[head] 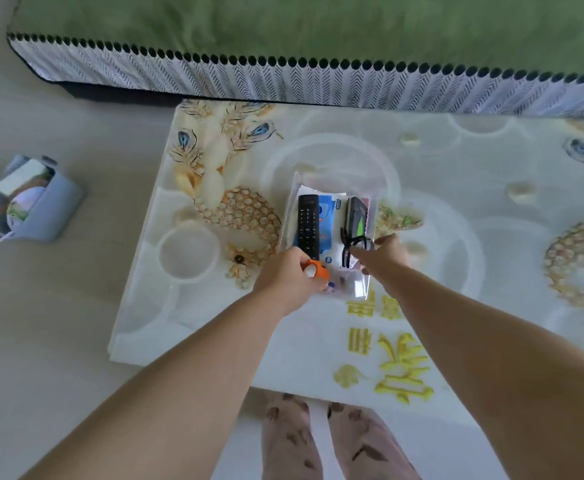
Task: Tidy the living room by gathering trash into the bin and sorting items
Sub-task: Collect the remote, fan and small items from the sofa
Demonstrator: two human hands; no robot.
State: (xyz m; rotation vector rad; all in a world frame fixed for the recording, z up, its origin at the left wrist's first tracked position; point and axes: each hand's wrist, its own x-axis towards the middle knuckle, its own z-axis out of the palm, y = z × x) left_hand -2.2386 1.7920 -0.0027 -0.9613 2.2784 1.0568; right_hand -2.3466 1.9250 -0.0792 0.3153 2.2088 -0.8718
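A clear plastic tray [362, 287] sits on the patterned table [456, 237]. In it lie a black remote [308, 223], a blue-and-white packet [328, 223] and a dark flat case [357, 216]. My left hand [287, 278] grips a small orange-and-white object [315, 270] at the tray's near left corner. Over the near right part of the tray, my right hand [384, 258] pinches a black cord or strap [351, 247].
A blue bin [55, 209] stands on the floor to the left, holding a box, a cup lid and a white stick. A green sofa [318, 36] with a patterned skirt runs behind the table. My legs show below the table's near edge.
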